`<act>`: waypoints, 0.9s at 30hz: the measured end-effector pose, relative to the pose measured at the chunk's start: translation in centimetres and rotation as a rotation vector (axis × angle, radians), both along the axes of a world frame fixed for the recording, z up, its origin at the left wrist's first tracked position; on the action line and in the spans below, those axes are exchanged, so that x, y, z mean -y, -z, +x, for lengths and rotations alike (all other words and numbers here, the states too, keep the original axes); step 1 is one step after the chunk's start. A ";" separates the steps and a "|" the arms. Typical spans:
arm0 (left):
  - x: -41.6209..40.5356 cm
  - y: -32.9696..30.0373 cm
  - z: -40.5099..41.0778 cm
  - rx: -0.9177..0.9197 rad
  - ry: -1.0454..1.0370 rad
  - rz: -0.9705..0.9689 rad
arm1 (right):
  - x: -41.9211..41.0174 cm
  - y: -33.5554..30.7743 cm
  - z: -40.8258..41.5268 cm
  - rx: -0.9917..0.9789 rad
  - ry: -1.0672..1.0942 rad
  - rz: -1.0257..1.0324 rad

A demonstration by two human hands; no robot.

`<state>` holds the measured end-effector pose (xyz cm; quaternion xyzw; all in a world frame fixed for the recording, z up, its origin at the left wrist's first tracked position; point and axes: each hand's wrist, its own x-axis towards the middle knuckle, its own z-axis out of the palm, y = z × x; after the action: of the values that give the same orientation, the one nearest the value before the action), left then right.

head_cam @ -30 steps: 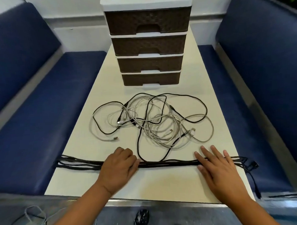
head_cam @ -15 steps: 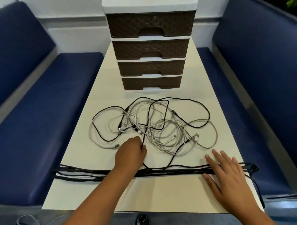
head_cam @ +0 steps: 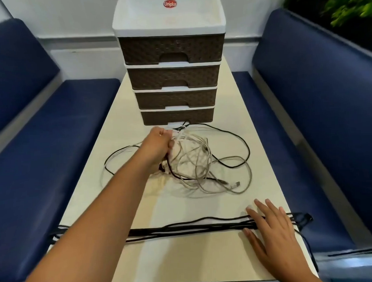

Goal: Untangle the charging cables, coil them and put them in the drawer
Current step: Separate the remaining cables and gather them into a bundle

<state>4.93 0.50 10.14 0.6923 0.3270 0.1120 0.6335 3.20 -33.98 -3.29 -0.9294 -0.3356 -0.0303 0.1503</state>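
A tangle of white and black charging cables (head_cam: 194, 161) lies on the cream table (head_cam: 185, 257), in front of a brown four-drawer unit (head_cam: 173, 78) whose drawers are closed. My left hand (head_cam: 159, 147) grips a bunch of the tangled cables and holds it raised above the table, close to the bottom drawer. A straightened bundle of black cables (head_cam: 184, 228) stretches across the table near its front edge. My right hand (head_cam: 270, 228) lies flat on the right end of that bundle, fingers spread.
Blue cushioned benches (head_cam: 54, 145) run along both sides of the narrow table. The drawer unit stands at the table's far end against the wall. A green plant (head_cam: 345, 6) shows at the top right. The black bundle's ends hang over both table edges.
My left hand left the black bundle, reached forward into the tangle, grabbed a bunch and lifted it toward the drawers. My right hand stayed on the bundle's right end.
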 end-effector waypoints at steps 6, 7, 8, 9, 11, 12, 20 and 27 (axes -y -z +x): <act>-1.8 -7.9 1.1 -0.283 0.200 0.869 | -0.7 -0.2 0.6 -0.013 0.067 0.051; -1.7 -9.0 1.1 -0.246 0.218 0.915 | -1.0 -0.6 0.8 -0.006 0.080 0.062; -1.5 -10.1 1.1 -0.190 0.227 0.954 | -1.6 -1.3 1.0 0.002 0.084 0.084; -1.3 -11.1 1.1 -0.119 0.227 0.997 | -2.1 -2.2 1.2 0.012 0.082 0.116; -1.1 -13.3 1.0 0.052 0.211 1.088 | -3.7 -4.9 2.1 0.057 0.059 0.202; -1.2 -14.4 0.9 0.138 0.196 1.128 | -4.8 -6.6 2.8 0.060 0.046 0.257; -1.3 -23.4 1.0 0.627 0.071 1.217 | -17.5 -24.0 6.9 -0.289 -0.040 0.606; -4.3 -28.0 -0.3 0.961 -0.081 1.047 | -22.7 -26.1 7.7 -0.553 -0.118 0.532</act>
<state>4.62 4.78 38.15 0.7670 -0.0599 0.5707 0.2871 10.93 -11.24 22.82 -0.8101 -0.3159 0.1441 0.4725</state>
